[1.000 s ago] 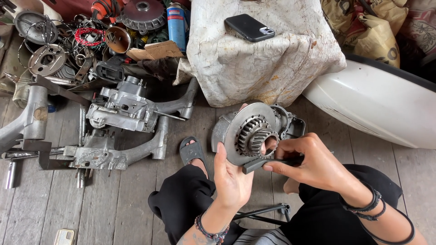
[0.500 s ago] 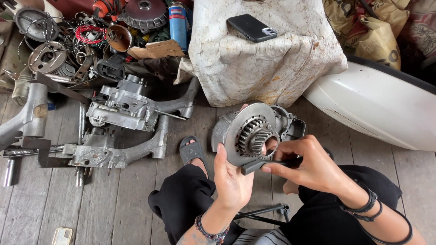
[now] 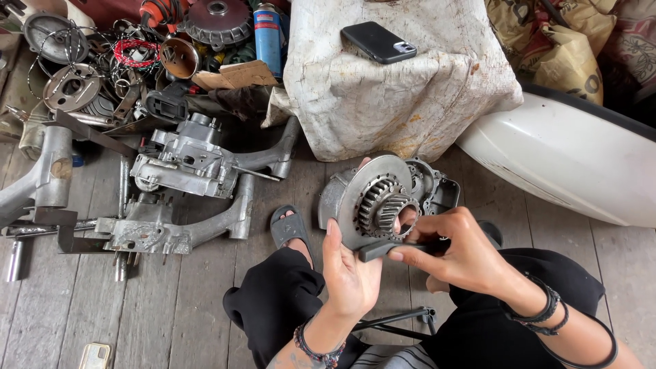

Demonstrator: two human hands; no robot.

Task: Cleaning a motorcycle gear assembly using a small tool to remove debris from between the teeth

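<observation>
My left hand (image 3: 350,270) holds up a round metal disc with a toothed gear hub (image 3: 378,199) at its middle, gripping the disc's lower edge. My right hand (image 3: 456,249) is closed around a dark-handled tool (image 3: 384,249) whose end lies against the disc's lower rim, below the gear. Behind the disc, a grey engine casing (image 3: 430,190) rests on the wooden floor.
An aluminium engine block with arms (image 3: 191,164) and another casting (image 3: 164,229) lie at left. Loose parts, wire and a blue canister (image 3: 268,34) pile at top left. A phone (image 3: 378,42) lies on a white sack (image 3: 403,89). A white panel (image 3: 574,160) is at right.
The hands, disc and tool have stayed almost still; the view has shifted only slightly.
</observation>
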